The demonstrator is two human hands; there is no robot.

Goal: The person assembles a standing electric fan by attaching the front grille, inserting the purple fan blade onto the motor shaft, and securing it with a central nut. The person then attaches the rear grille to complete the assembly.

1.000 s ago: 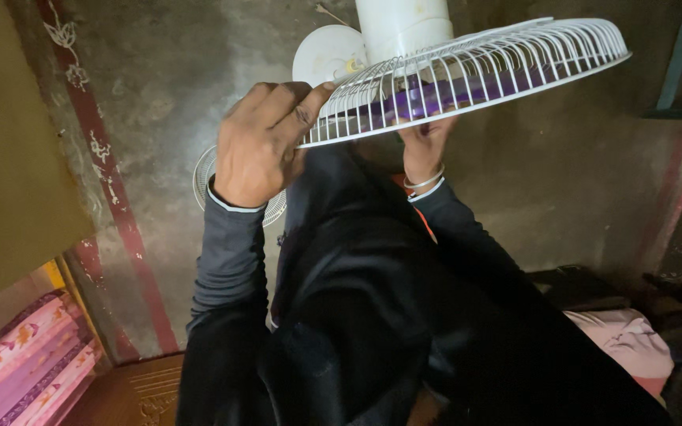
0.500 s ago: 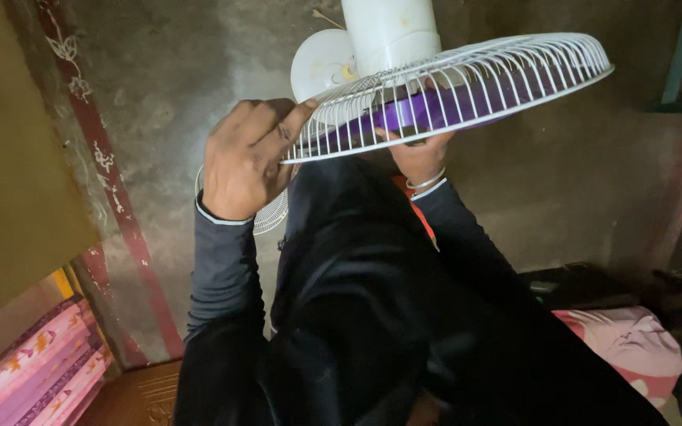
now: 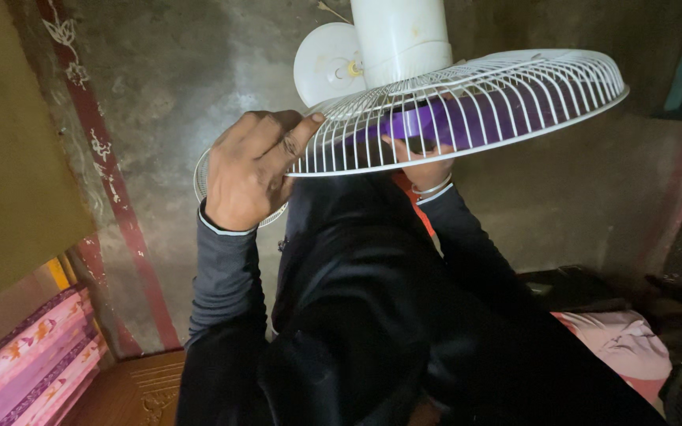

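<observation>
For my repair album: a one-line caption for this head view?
Left hand grips the white fan guard rim; right hand reaches under it near the purple blades.

Right hand [image 3: 422, 162]: fingers hidden behind white fan guard [image 3: 467, 102], grip unclear. Motor housing [image 3: 400, 35] cut off at top edge. Purple blades [image 3: 475, 110] only partly visible through wires. Second grille [image 3: 203, 177] mostly hidden behind left hand [image 3: 250, 170].

Dim rm: grey concrete floor [image 3: 183, 71] w/ red painted border [image 3: 112, 181], pink floral bedding [image 3: 29, 355] lower left, wooden furniture [image 3: 140, 386].
</observation>
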